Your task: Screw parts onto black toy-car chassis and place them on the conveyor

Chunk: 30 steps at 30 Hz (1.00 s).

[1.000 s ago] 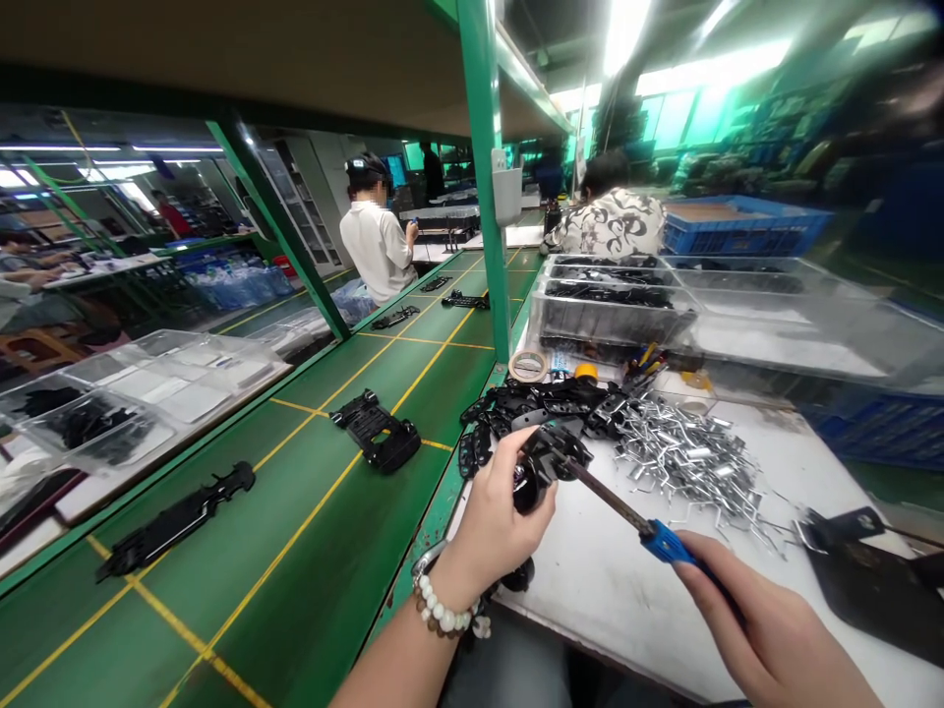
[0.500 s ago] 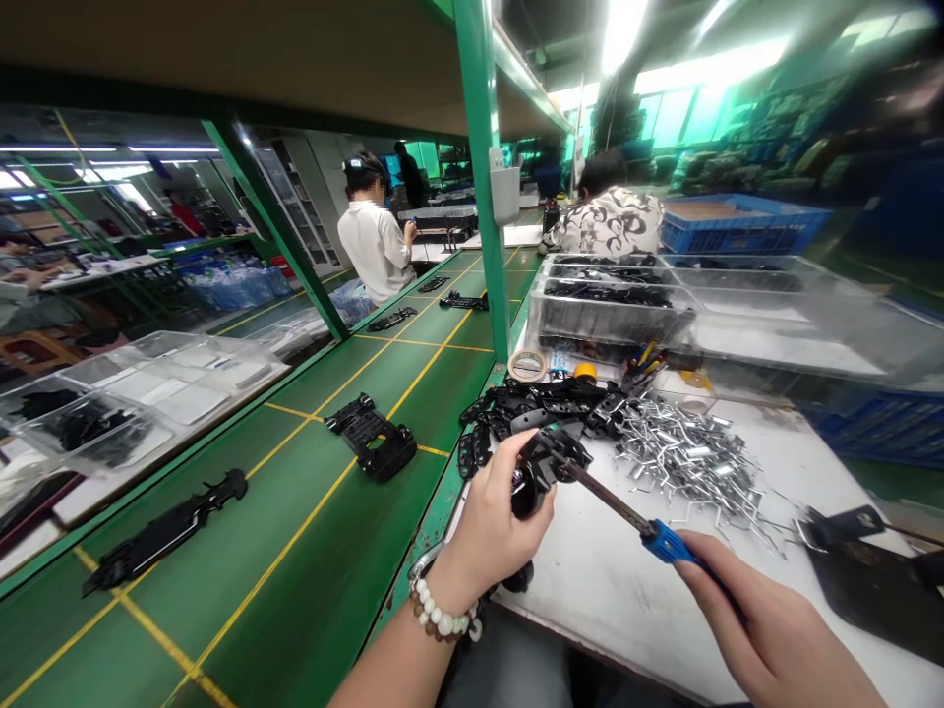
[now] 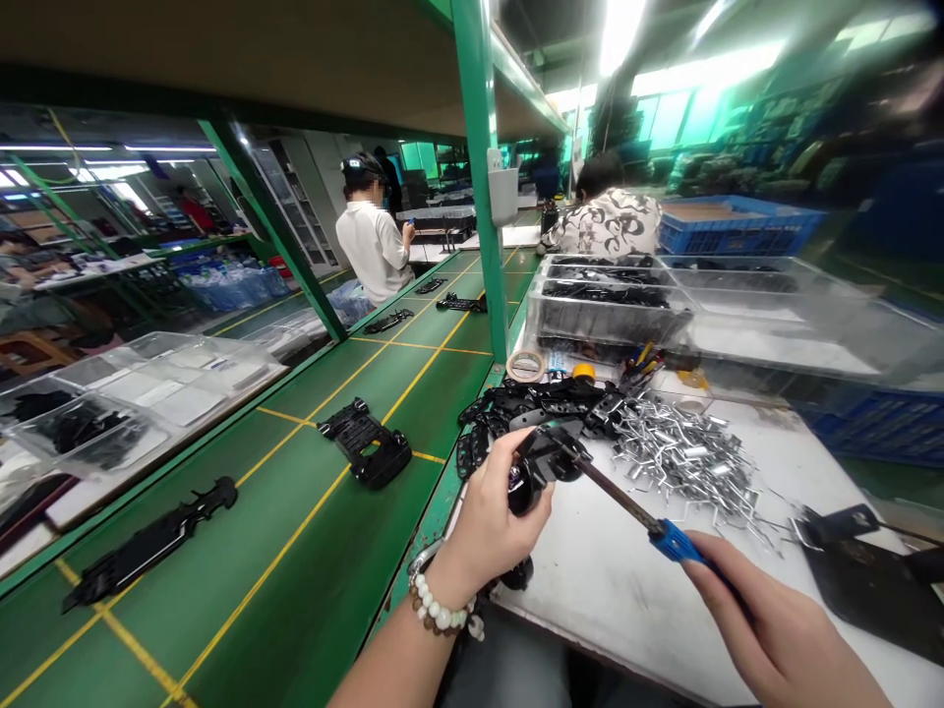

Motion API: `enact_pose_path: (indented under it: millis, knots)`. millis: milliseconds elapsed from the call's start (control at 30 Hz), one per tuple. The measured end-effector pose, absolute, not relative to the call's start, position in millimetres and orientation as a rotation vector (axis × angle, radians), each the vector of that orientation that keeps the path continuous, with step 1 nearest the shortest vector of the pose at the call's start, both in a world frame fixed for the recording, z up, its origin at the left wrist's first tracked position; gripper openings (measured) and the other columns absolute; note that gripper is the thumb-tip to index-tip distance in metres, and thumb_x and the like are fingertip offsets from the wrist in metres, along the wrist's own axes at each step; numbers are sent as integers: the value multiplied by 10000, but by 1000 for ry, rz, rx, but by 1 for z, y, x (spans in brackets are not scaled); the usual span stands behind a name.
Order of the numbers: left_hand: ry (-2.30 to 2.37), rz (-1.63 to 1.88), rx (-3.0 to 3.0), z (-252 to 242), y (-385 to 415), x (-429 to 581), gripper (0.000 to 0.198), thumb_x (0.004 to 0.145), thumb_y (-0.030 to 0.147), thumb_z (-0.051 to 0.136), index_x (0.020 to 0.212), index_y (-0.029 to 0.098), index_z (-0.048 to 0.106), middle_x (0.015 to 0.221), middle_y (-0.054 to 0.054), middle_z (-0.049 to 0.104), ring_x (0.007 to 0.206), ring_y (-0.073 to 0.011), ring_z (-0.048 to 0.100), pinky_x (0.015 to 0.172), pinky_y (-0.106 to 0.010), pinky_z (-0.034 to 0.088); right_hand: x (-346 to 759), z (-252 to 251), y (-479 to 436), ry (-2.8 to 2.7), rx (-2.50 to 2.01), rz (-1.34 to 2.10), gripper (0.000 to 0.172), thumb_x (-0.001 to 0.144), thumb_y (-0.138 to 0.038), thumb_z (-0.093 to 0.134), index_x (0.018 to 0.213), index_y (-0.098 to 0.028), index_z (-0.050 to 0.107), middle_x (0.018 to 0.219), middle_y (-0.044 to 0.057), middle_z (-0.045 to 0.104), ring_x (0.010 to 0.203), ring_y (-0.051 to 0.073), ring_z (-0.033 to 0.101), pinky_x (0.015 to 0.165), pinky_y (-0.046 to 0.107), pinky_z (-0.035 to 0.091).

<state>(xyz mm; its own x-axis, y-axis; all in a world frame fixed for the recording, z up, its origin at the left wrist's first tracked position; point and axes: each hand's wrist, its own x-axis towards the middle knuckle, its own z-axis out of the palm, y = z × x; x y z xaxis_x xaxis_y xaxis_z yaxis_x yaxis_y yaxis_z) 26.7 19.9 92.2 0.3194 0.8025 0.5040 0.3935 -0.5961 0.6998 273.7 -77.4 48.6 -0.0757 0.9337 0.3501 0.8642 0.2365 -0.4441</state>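
Observation:
My left hand (image 3: 491, 521) is closed around a black plastic part (image 3: 542, 457), held above the near edge of the white table. In my right hand (image 3: 767, 610) is a screwdriver (image 3: 668, 539) with a blue handle and a long dark shaft. Its tip meets the upper right of the black part; the exact contact spot is too small to make out. Beyond the hands lies a heap of black plastic parts (image 3: 560, 398). To its right is a pile of bent metal wire pieces (image 3: 685, 457).
A green conveyor belt (image 3: 287, 580) with black plastic assemblies (image 3: 369, 442) runs along the left. A green post (image 3: 479, 177) rises at its edge. Clear plastic bins (image 3: 612, 320) stand behind the heap. Two people (image 3: 373, 241) sit farther back, one in a patterned top (image 3: 609, 224).
The assemblies on the belt have shifted slightly toward the lower left. The screwdriver and my right hand have moved a little to the right; its tip stays at the black part.

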Motion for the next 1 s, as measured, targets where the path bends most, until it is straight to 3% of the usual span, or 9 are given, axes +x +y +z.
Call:
enact_pose_path:
  millis: [200,533,767,1000]
  knots:
    - [1066,1209,2121,92,19,27,490,799,190,572,1250,215,381,1073,-71,584,918,-187,594,794,-313,500,271,51,-77,-1902,-1704,222,309,921,-458,387,1089,-246,536,888,11,702,682,183,675,588,243,532]
    - [1030,1186,2164,94,18,22,493,802,203,570,1257,208,382,1050,-75,599,889,-191,604,770,-316,508,273,50,-78,-1940,-1710,94,297,924,-426,387,1112,-238,520,916,23,712,685,199,686,468,224,506]
    - [1065,1186,2130,94,19,22,456,805,197,566,1227,211,394,1046,-63,590,889,-181,600,760,-300,504,281,59,-74,-1971,-1551,117,211,922,-385,423,1072,-258,502,821,-27,712,640,139,677,506,160,508]
    - [1066,1164,2135,94,17,25,480,797,178,570,1241,208,389,1080,-72,584,914,-182,594,793,-303,498,272,57,-75,-1898,-1673,196,270,931,-429,390,1103,-256,505,895,-4,711,695,162,681,500,194,499]
